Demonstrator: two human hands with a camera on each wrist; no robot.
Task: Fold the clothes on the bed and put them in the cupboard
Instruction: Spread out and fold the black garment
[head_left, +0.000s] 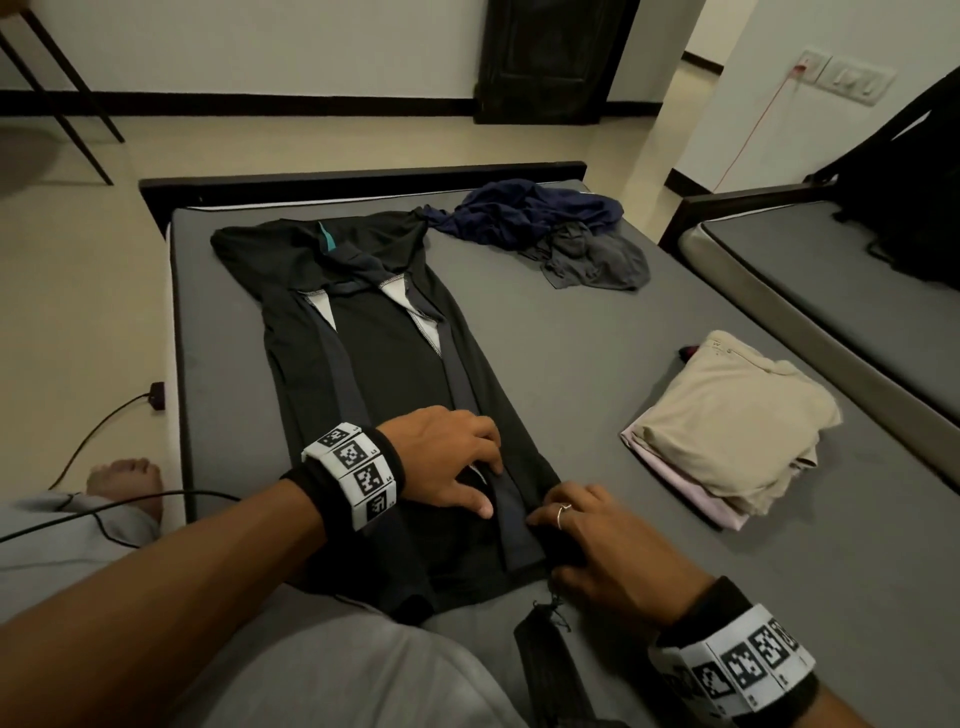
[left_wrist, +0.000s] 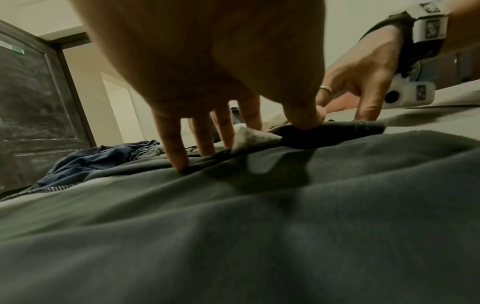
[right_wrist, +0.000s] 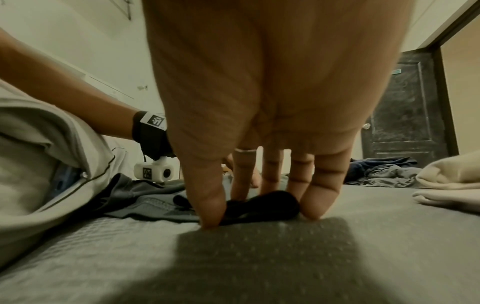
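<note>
On the grey bed (head_left: 597, 405) the black shirt (head_left: 374, 364) lies lengthwise before me; my left hand (head_left: 447, 462) presses it with spread fingers, my right hand (head_left: 597, 540) pinches its near hem. Folded beige clothes (head_left: 727, 426) sit right, a blue and grey heap (head_left: 545, 228) beyond

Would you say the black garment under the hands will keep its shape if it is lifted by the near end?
Probably not: the black garment lies limp and flat, and bunches under the right hand. Its folded-in side flaps would likely fall open. It looks thin, so probably light.
</note>
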